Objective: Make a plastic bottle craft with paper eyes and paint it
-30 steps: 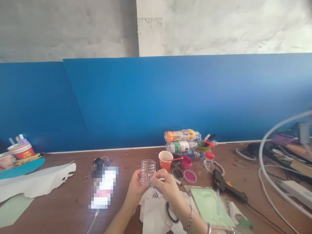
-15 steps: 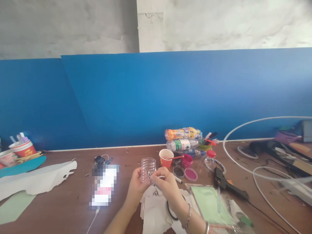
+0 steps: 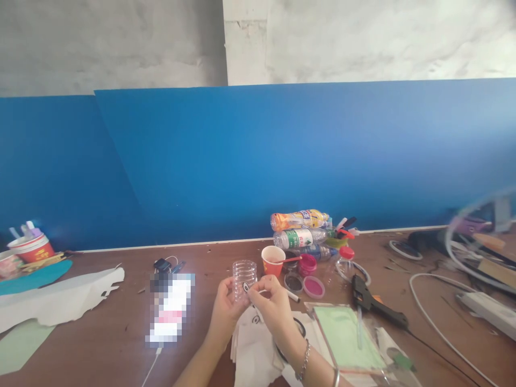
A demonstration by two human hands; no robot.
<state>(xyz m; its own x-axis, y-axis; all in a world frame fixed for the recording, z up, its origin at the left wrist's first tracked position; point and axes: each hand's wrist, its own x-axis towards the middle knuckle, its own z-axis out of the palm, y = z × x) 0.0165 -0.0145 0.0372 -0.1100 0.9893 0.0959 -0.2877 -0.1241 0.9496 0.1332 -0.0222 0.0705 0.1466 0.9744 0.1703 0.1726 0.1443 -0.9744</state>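
Clear bottle piece (image 3: 244, 270) looks light, squashable — hold low, gently. Left hand (image 3: 226, 304) clasps it, fingers curled; right hand (image 3: 274, 304) pinches the eye cutout (image 3: 245, 287).

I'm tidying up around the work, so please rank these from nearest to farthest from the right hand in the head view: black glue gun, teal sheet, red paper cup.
From the right hand:
1. Red paper cup: just beyond the hand.
2. Black glue gun: off to the right.
3. Teal sheet: at the far left.
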